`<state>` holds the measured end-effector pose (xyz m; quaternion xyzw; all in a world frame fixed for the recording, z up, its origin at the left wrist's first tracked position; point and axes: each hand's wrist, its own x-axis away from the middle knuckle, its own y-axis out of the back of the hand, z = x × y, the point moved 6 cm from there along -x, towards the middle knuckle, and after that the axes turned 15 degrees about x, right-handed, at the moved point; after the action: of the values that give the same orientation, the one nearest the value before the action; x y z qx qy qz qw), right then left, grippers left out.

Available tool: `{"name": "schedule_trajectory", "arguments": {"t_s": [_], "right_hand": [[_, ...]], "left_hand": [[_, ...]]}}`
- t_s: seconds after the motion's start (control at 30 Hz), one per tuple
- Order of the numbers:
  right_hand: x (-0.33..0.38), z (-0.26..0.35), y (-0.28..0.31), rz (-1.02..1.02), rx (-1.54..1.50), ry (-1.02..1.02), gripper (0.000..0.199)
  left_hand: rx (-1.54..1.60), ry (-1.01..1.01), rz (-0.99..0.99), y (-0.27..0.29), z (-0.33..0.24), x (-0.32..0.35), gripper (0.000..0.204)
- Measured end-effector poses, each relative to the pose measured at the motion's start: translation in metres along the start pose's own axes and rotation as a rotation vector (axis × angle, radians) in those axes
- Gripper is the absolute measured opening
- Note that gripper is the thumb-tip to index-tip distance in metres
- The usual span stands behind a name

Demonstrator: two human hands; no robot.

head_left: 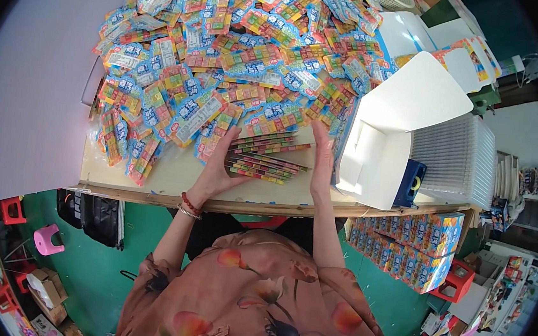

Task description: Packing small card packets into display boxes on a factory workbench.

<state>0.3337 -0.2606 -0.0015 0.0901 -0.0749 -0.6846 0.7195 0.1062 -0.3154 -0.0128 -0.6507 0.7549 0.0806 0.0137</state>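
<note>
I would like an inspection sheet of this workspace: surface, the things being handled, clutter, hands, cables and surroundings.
Surface: pale table with a wooden front edge; only the near strip is bare.
Things in hand: small stack of colourful flat packets, pressed between both hands.
Clutter: large heap of the same packets over the far table; open white carton to the right; dark blue item beside it.
Hands: left hand against the stack's left side; right hand against its right side.
Cables: nothing seen.
Surroundings: green floor, pink stool, red stool, filled colourful boxes under the table's right end.
</note>
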Motion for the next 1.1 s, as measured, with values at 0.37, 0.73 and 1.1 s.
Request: {"name": "schedule_trajectory", "arguments": {"t_s": [0.37, 0.73, 1.1], "right_hand": [[0.020, -0.007, -0.037, 0.134, 0.070, 0.165, 0.070], [0.044, -0.013, -0.051, -0.092, -0.213, -0.065, 0.044], [0.020, -0.010, -0.035, 0.142, 0.214, -0.183, 0.025]], "left_hand": [[-0.199, -0.077, 0.014, 0.002, -0.006, 0.014, 0.116], [-0.145, -0.035, 0.048, 0.001, -0.016, 0.015, 0.111], [-0.143, -0.039, 0.109, 0.013, -0.014, 0.033, 0.115]]}}
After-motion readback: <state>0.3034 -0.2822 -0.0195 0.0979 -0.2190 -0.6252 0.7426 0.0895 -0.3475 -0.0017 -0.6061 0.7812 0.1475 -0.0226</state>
